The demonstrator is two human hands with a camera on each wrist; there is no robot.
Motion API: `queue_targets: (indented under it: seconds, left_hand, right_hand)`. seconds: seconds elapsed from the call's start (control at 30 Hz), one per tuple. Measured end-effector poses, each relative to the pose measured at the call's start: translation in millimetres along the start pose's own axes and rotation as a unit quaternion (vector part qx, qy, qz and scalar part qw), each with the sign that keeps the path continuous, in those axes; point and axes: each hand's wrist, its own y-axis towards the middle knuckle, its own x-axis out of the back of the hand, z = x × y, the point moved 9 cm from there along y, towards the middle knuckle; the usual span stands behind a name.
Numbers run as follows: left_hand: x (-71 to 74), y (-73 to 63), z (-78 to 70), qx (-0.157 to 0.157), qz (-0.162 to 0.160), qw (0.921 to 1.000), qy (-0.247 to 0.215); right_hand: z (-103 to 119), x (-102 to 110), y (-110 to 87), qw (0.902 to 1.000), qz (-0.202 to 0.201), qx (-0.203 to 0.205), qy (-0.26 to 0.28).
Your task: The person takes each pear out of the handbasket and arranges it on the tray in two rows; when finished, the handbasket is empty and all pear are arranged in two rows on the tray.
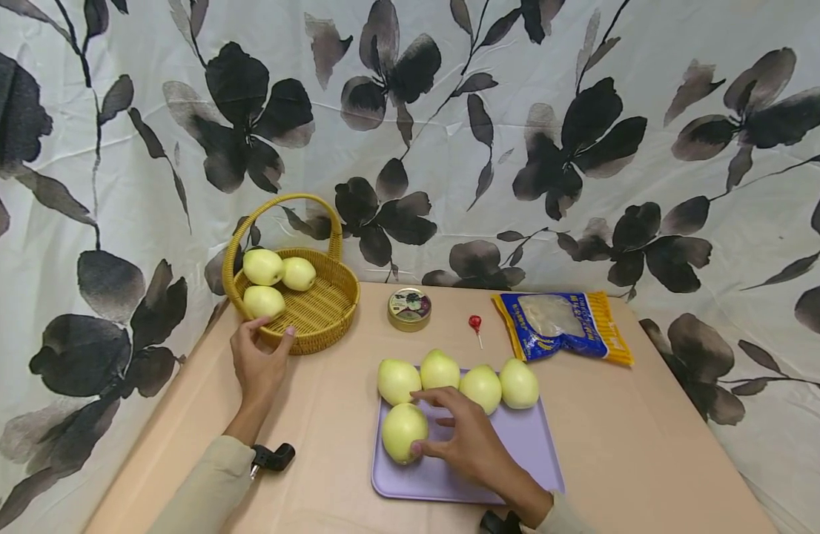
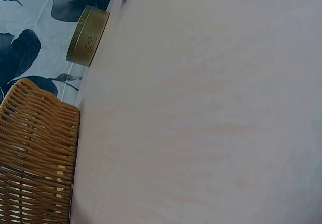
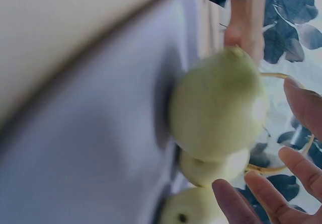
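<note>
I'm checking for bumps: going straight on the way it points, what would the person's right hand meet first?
Most likely the front pale green fruit on the purple tray; the right hand points toward it, though the remaining gap is hard to judge.

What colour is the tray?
Light purple; the tray shows best in the head view.

- gold round tin (image 2: 89, 35): side's got a sign like a figure 8, plus tiny marks next to it I can't make out
- same tin's lid label (image 1: 410, 302): too small to read
- blue and yellow bag (image 1: 563, 326): pale lettering, can't read that either
</note>
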Motion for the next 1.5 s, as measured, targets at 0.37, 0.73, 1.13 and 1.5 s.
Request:
queue_targets:
  seconds: [0.37,0.73,1.13,1.5]
  left_hand:
    - [-0.1,-0.6,3.3,0.002,0.001,1.0,0.004]
    - [-0.8,-0.6,3.9,-0.002,0.001,1.0,0.002]
    - [3.3,0.7,-1.2,-0.009,-0.003,1.0,0.003]
    - [1.5,-0.2,-1.6,-0.009,0.001,0.9999,0.008]
  right_hand:
    - [46.6,35.3,42.3,0.9954,-0.053,0.074,-0.029]
    - [91.3,35.9,96.5,0.9867,-0.06,0.146,-0.036]
    - [122.3,-0.2,163.7,0.9858,-0.025,0.166,0.0]
    - [124.7,-35.0,220.8,0.992,-0.008,0.118,0.043]
